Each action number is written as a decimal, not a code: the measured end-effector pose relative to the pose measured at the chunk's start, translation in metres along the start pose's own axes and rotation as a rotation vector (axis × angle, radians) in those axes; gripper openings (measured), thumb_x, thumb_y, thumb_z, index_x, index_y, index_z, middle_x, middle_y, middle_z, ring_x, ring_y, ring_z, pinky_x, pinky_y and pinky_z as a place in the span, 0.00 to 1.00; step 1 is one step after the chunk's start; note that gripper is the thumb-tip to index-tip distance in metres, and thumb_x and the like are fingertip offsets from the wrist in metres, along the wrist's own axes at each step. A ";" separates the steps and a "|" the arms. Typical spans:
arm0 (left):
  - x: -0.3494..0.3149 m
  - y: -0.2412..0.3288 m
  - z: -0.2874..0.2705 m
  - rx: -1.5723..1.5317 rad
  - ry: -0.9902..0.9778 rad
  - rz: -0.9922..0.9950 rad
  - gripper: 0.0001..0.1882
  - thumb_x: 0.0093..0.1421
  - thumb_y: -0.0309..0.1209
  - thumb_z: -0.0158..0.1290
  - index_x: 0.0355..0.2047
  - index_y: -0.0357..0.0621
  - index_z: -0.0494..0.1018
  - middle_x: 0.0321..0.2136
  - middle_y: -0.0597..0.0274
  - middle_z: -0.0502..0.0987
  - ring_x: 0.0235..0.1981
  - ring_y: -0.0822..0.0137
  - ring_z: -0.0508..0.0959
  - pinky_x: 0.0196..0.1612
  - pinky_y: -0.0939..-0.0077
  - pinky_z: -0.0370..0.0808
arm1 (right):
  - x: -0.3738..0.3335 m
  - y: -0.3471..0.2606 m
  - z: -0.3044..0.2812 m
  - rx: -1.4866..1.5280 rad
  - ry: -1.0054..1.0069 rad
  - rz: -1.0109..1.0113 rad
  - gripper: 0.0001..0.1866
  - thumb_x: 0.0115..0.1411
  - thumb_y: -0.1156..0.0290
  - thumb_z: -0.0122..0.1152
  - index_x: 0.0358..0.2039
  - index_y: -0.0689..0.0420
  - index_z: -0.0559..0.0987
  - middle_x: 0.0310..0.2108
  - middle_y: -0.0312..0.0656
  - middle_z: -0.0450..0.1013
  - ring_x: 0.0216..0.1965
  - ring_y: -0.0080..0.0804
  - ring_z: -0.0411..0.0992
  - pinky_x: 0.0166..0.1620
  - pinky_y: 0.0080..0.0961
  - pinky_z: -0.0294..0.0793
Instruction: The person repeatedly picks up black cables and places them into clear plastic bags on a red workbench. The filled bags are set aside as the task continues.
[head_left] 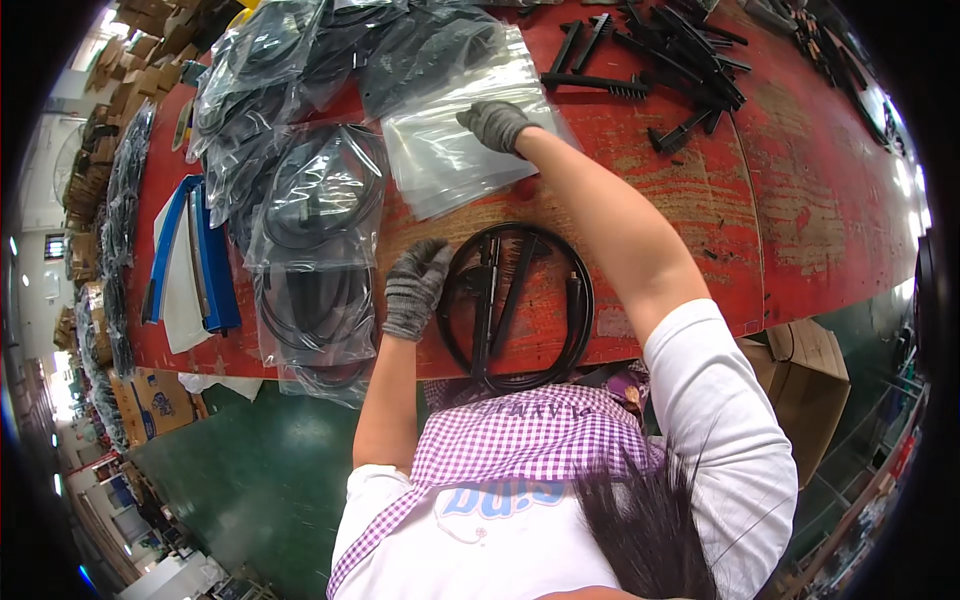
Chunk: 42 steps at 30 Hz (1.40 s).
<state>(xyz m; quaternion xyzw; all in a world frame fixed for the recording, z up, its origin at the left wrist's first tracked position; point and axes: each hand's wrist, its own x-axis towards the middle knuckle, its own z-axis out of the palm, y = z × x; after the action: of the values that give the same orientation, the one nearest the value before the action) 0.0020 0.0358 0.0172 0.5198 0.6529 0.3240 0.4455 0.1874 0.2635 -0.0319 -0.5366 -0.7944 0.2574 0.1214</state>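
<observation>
My left hand point(415, 290), in a grey knit glove, is beside the left edge of a coiled black hose point(590, 325). Its fingers are loosely bent and a little apart, with nothing visible in them. Inside the coil lie a black brush-like tool and a slim black rod-shaped part point(487, 300). My right hand point(495, 127), gloved the same way, reaches forward over a stack of clear plastic bags point(440, 165). Its fingers extend leftward across the top bag; their undersides are hidden.
Filled clear bags with black hoses point(320, 190) pile up at the left and far left. A blue tray-like holder point(210, 260) stands beyond them. Several black brushes point(690, 60) lie at the far right of the worn red table point(830, 210). A cardboard box point(805, 385) sits below the right edge.
</observation>
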 end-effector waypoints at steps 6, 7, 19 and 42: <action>0.020 0.054 0.003 0.419 0.595 0.645 0.07 0.50 0.31 0.56 0.32 0.52 0.76 0.38 0.58 0.72 0.41 0.60 0.70 0.43 0.69 0.67 | -0.048 -0.078 -0.075 -0.070 0.047 -0.058 0.23 0.58 0.52 0.43 0.33 0.61 0.75 0.34 0.55 0.72 0.39 0.52 0.69 0.45 0.39 0.66; 0.020 0.073 0.005 0.467 0.621 0.730 0.07 0.50 0.30 0.55 0.31 0.53 0.76 0.41 0.57 0.71 0.43 0.59 0.68 0.43 0.69 0.67 | -0.051 -0.080 -0.076 -0.080 0.057 -0.068 0.23 0.58 0.52 0.43 0.33 0.61 0.75 0.33 0.55 0.72 0.39 0.52 0.69 0.44 0.39 0.66; 0.087 0.034 0.016 0.786 0.535 0.703 0.08 0.49 0.27 0.51 0.29 0.55 0.77 0.36 0.61 0.74 0.37 0.59 0.73 0.39 0.65 0.71 | -0.108 -0.102 -0.090 -0.182 0.394 -0.034 0.17 0.57 0.55 0.48 0.36 0.55 0.75 0.42 0.47 0.70 0.43 0.43 0.68 0.46 0.37 0.66; 0.099 -0.018 0.030 1.401 0.086 0.475 0.32 0.56 0.33 0.41 0.62 0.55 0.46 0.28 0.55 0.74 0.23 0.59 0.76 0.25 0.62 0.74 | -0.195 0.038 -0.008 -0.591 0.384 -0.100 0.35 0.49 0.70 0.50 0.59 0.49 0.53 0.22 0.40 0.70 0.23 0.33 0.69 0.27 0.31 0.68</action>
<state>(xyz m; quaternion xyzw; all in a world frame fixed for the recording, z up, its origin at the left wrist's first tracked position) 0.0160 0.1259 -0.0350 0.7965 0.5934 -0.0611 -0.0987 0.2980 0.0983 -0.0296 -0.5475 -0.8226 -0.0954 0.1203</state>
